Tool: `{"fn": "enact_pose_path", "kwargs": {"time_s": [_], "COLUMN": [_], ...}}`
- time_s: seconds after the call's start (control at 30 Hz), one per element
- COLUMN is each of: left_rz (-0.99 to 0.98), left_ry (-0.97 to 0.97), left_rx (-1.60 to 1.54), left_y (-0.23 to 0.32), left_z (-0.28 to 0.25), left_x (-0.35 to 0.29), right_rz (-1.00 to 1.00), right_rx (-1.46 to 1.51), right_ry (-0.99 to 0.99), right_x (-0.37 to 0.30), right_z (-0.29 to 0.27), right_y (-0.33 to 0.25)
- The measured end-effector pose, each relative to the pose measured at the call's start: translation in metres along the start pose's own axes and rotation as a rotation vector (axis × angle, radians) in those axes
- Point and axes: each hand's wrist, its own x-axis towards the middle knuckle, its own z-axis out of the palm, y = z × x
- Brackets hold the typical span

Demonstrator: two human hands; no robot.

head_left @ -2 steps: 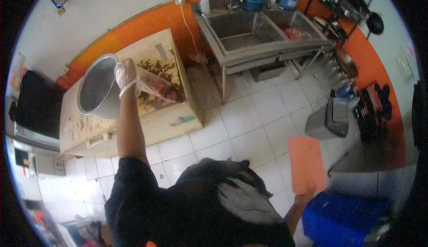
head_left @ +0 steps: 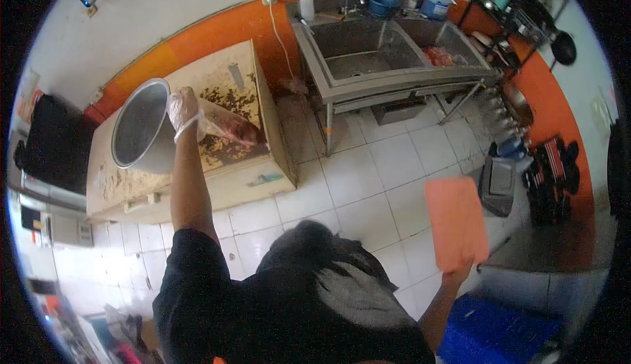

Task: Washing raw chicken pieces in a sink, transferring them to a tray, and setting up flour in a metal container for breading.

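Observation:
My left hand (head_left: 186, 111), in a clear plastic glove, is closed beside the rim of a large metal pot (head_left: 161, 157). From it stretches a clear plastic bag (head_left: 220, 117) with reddish meat (head_left: 244, 133) at its far end. The hand covers the gathered end of the bag, and whether its fingers also touch the pot cannot be seen. Pot and bag are over a worn, cream-coloured chest freezer (head_left: 263, 183). Low on the right, my right hand (head_left: 458, 272) grips the near edge of a flat, salmon-orange cutting board (head_left: 455, 223), held out above the floor.
A steel double sink (head_left: 348, 55) stands against the back wall, raw meat (head_left: 439, 55) in its right basin. At right are a grey bin (head_left: 497, 183), a grey counter (head_left: 545, 246) and a blue crate-like box (head_left: 499, 328). A black shelf rack (head_left: 519, 16) occupies the far right corner.
The cutting board in my right hand has risen slightly in the picture. The whole view has shifted a little. The left hand keeps its place beside the pot.

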Motion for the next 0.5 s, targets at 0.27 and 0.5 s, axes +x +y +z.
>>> {"fn": "enact_pose_path", "kwargs": {"time_s": [0.27, 0.5], "left_rz": [0.254, -0.088], "left_ry": [0.029, 0.179], "left_rx": [0.878, 0.673], "left_y": [-0.054, -0.045], "left_z": [0.079, 0.099], "left_x": [0.019, 0.006], "right_rz": [0.215, -0.05], "right_rx": [-0.107, -0.448], "right_ry": [-0.243, -0.523], "right_x": [0.289, 0.461], "right_z": [0.243, 0.36], "right_y": [-0.01, 0.103]}}
